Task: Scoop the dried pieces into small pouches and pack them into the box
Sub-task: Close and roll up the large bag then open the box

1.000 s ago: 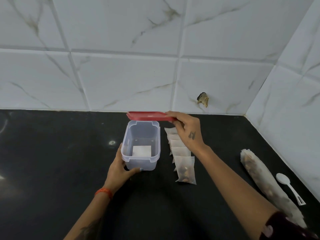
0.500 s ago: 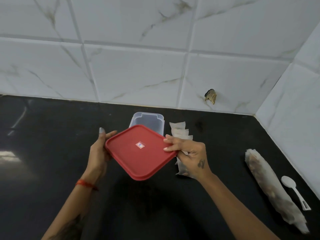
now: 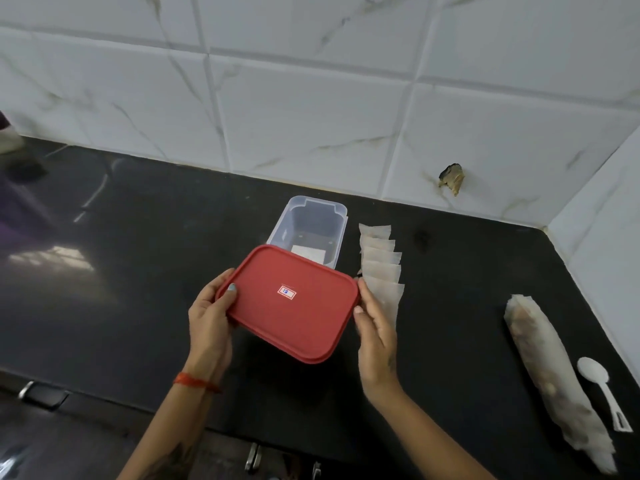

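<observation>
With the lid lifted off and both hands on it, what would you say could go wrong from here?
1. Both hands, left and right, hold the red lid in the air, so neither steadies the box; a light open box might slide if bumped.
2. The pouches lie in an overlapping row just behind the right hand; lowering the lid there could scatter them.
3. The spoon lies near the counter's right edge, beside the long bag, and might be knocked off.

pouches [image 3: 381, 261] lie right of the box [image 3: 308, 226].
</observation>
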The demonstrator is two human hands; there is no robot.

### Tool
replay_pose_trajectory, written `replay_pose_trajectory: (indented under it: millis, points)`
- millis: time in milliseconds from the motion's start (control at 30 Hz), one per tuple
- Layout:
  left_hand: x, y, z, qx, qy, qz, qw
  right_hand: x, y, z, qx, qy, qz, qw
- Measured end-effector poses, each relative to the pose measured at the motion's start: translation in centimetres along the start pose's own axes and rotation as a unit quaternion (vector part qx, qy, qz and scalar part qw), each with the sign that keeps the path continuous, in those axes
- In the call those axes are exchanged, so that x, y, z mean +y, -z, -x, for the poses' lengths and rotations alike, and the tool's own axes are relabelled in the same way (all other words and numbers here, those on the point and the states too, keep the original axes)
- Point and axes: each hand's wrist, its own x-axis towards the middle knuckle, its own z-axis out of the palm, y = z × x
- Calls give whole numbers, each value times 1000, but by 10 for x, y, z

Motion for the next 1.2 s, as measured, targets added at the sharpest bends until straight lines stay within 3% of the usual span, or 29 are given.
replay_pose_trajectory:
  millis: [133,233,367,600,733,967,1200]
  points:
    - [-25,15,15,45,-29,-45,998,15,-10,17,-15,-41,72,996]
    - [-39,21,25,71,-61,-141,986,29,-15,16,-32,-59,165,984]
    - [-51,22,30,98,-101,-304,942,41,-22,14,-60,-57,253,964]
    - [-76,26,26,74,-109,-440,888,64,-23,8,-93,6,357,930]
    - [-82,26,22,56,-175,-530,828,71,-25,10,-110,64,412,902]
    - [-86,25,18,62,-199,-579,788,66,-20,4,-141,86,468,868]
    - [-73,-10,25,6,-263,-551,792,45,-6,-9,-148,66,372,914]
